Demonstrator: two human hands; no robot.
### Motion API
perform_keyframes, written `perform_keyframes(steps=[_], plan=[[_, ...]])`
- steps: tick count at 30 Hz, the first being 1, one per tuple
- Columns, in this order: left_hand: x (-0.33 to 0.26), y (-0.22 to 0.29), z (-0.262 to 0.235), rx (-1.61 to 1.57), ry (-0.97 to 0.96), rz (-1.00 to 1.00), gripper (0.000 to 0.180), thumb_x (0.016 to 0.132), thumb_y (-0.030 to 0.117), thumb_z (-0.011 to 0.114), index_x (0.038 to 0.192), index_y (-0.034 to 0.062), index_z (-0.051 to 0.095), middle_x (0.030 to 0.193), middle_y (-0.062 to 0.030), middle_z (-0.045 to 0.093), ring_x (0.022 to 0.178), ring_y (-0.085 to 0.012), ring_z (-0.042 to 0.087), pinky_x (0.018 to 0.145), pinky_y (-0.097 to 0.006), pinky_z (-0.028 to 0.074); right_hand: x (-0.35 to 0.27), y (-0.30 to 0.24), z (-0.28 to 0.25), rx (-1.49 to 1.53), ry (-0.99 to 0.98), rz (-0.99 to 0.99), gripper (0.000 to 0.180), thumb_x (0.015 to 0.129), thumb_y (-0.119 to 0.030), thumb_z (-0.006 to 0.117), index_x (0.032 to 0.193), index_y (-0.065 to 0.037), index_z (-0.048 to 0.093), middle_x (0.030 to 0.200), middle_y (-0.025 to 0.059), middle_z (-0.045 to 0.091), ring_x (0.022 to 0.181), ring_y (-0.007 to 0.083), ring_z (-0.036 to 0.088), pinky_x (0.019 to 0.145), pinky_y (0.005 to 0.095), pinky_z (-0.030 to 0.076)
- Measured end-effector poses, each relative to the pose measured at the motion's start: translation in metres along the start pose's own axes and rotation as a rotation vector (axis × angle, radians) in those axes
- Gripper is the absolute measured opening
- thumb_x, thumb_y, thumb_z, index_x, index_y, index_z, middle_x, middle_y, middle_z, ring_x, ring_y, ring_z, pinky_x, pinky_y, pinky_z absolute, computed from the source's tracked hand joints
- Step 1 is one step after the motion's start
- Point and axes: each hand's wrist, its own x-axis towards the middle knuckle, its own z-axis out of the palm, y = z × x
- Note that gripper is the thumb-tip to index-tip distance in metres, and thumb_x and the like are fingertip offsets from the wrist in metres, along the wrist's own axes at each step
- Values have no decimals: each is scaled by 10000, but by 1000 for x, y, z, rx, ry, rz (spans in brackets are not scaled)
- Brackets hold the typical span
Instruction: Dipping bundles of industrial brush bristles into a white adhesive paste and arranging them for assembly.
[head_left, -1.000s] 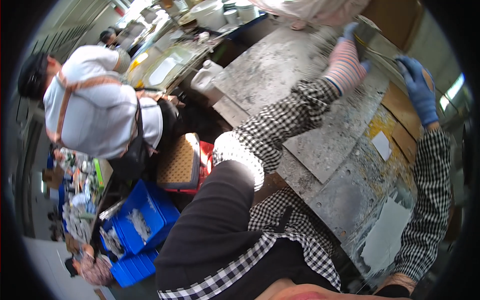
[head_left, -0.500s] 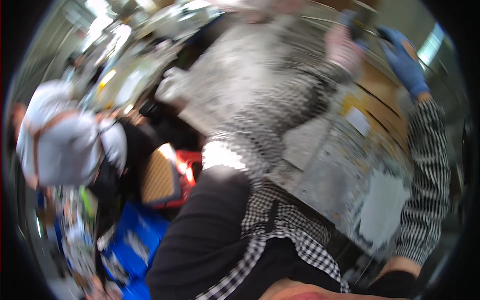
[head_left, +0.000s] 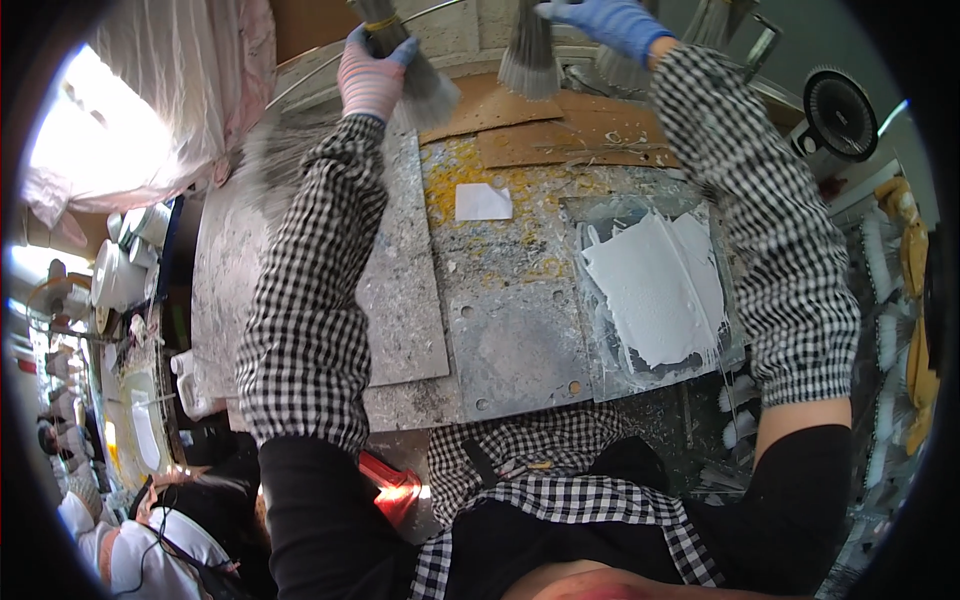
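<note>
My left hand, in a pink and white knit glove with blue fingertips, is closed around a bundle of grey bristles bound with a yellow band, held up at the far edge of the bench. My right hand, in a blue glove, grips the top of a second grey bristle bundle that hangs beside the first. Both sleeves are black-and-white checked. Below my hands lies a worn metal work surface stained yellow and white.
A plate smeared with white paste lies at the right of the bench, a small white square near its middle. Brown boards sit at the back. A black fan stands far right. White containers and a seated person are at left.
The view has swung from the left side of the room to face the bench head-on. Both my hands stay raised at the far edge holding the bristle bundles.
</note>
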Motion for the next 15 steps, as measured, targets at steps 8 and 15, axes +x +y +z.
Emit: perform_keyframes(steps=[8,15], plan=[[6,-18,-38,439,-191,27,691,825,413,789,1330,0,561,1197,-194,690,1113,-305,667,974,-383,510,1,-34,35,16,-23,200,634,894,-422,651,1406,-105,451,1338,220,589,1229,401,574,1025,494,471],[8,17,-38,687,-349,-113,748,798,549,754,1310,28,597,1173,-210,695,1121,-332,658,973,-398,508,2,-26,48,58,-9,131,621,904,-389,645,1408,-90,437,1309,237,599,1218,411,575,1025,481,470]])
